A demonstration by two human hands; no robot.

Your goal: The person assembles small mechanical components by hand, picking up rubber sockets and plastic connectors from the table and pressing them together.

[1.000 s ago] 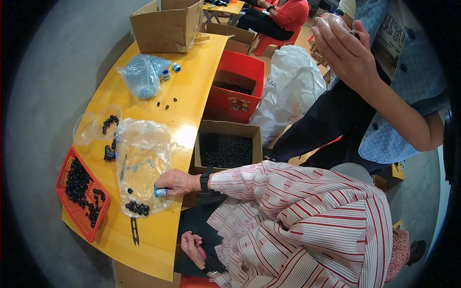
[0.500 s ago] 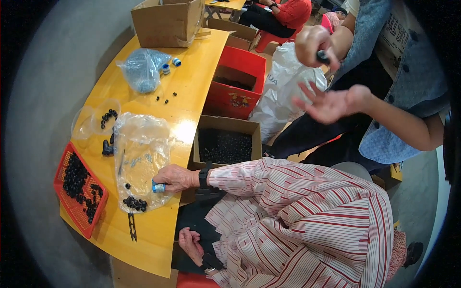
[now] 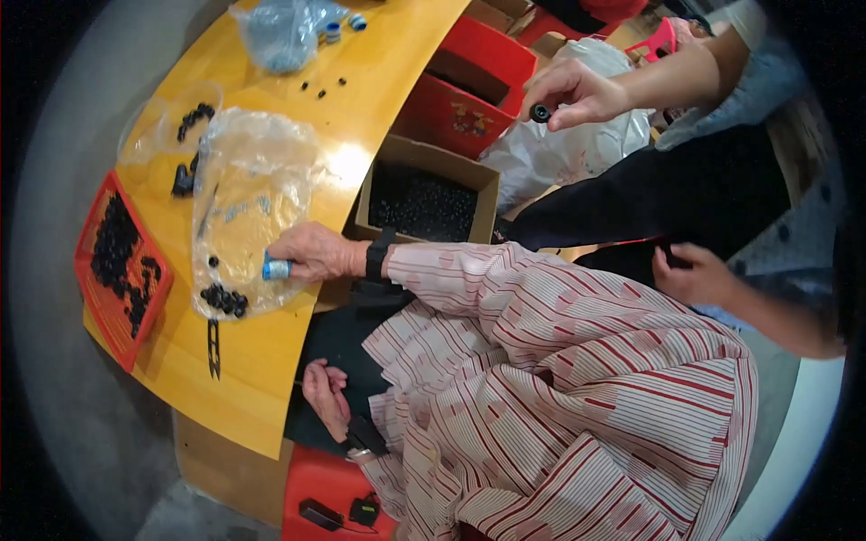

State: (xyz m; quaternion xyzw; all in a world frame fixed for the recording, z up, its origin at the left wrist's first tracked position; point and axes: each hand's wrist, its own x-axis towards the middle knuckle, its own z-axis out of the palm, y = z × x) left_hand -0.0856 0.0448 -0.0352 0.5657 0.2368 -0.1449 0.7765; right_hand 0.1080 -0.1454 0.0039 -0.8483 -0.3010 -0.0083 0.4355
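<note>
My right hand [image 3: 317, 252] rests at the table's edge, closed on a small blue-and-white roll [image 3: 278, 268] above a clear plastic bag [image 3: 262, 158]. On the bag lie several black round parts [image 3: 224, 301] and a scatter of small grey-blue bits [image 3: 246, 209]. A pair of black thread snips [image 3: 214, 350] lies beside the bag, tips toward the table's near edge. Lower down, my left hand [image 3: 327, 397] lies in my lap with loosely bent fingers and nothing visible in it. Both my wrists carry black bands.
A red basket [image 3: 144, 329] of black parts stands at the table's left. Beyond the bag are a bag of blue material [image 3: 280, 36] and two blue-white rolls. A carton [image 3: 492, 194] of black parts stands beside the table. A co-worker's hand [image 3: 577, 95] holds up a black ring-like part.
The whole view has shifted, so the table sits higher and further left. The co-worker's upper hand has turned the black part toward me; their other hand has drawn back. My grip is unchanged.
</note>
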